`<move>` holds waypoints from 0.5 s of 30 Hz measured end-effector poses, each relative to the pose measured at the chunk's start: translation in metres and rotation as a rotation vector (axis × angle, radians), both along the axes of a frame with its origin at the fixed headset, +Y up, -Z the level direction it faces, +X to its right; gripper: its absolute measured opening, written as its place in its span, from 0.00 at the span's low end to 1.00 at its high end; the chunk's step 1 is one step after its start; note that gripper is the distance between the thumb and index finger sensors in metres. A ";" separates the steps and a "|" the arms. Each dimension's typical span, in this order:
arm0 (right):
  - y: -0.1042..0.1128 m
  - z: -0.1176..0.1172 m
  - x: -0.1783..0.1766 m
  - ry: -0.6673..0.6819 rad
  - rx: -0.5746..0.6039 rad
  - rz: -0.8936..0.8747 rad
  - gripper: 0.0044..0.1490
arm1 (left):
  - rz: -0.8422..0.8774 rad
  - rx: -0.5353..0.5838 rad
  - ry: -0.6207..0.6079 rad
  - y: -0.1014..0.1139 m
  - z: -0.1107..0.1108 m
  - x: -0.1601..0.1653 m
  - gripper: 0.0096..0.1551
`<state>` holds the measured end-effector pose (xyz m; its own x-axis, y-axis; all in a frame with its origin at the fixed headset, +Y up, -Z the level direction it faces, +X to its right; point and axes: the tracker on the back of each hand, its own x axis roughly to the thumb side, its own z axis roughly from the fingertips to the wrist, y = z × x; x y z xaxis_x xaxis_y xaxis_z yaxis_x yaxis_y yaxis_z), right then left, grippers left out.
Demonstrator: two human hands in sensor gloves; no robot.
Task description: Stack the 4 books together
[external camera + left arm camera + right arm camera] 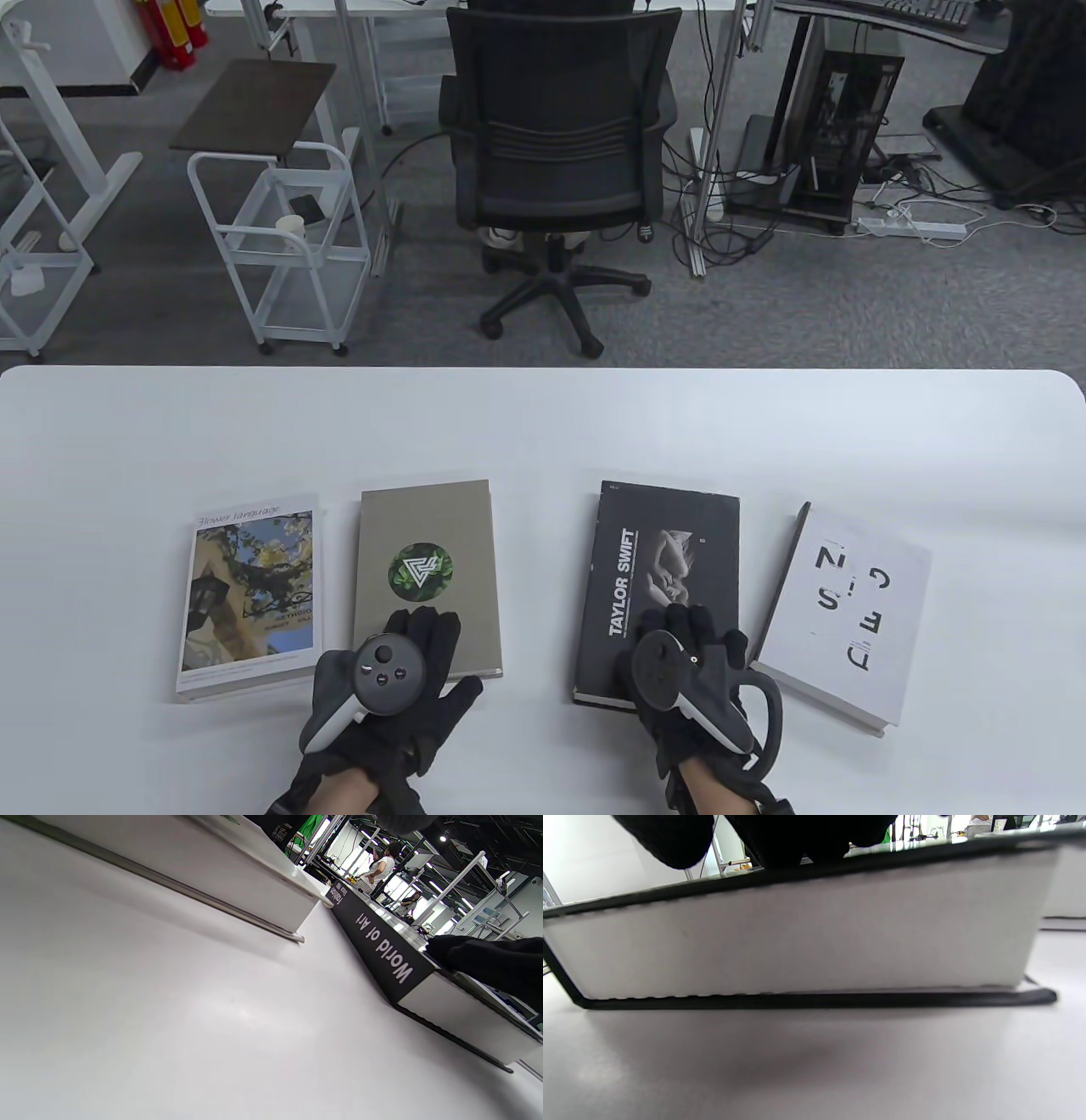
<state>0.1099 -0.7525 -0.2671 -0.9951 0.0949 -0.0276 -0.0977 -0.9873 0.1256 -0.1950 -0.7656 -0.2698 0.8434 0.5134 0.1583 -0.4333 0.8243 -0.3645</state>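
Four books lie in a row on the white table (543, 424). From left: a "Flower language" book (250, 586), a grey-beige book with a green round logo (427, 552), a black "Taylor Swift" book (657, 552) and a white book with black letters (844, 611). My left hand (411, 645) rests flat on the near end of the grey-beige book. My right hand (687, 645) rests flat on the near end of the black book. In the right wrist view its fingers (797, 836) lie on the top cover above the page edge (806, 938). The left wrist view shows the black book's spine (382, 946).
The table's far edge lies well beyond the books. An office chair (560, 153) and a white cart (280, 229) stand on the floor behind it. Bare table lies in front of and behind the row of books.
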 end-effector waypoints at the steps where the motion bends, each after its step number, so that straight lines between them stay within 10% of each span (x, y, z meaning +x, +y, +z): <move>1: 0.001 0.000 -0.001 0.005 0.005 0.003 0.40 | 0.000 0.001 0.000 0.000 0.000 0.000 0.47; 15: 0.015 0.012 -0.010 0.090 0.102 0.049 0.35 | 0.013 0.009 -0.003 0.002 0.003 0.000 0.47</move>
<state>0.0994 -0.7380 -0.2556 -0.9966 0.0438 0.0693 -0.0417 -0.9987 0.0301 -0.1953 -0.7640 -0.2670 0.8364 0.5227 0.1653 -0.4429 0.8220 -0.3580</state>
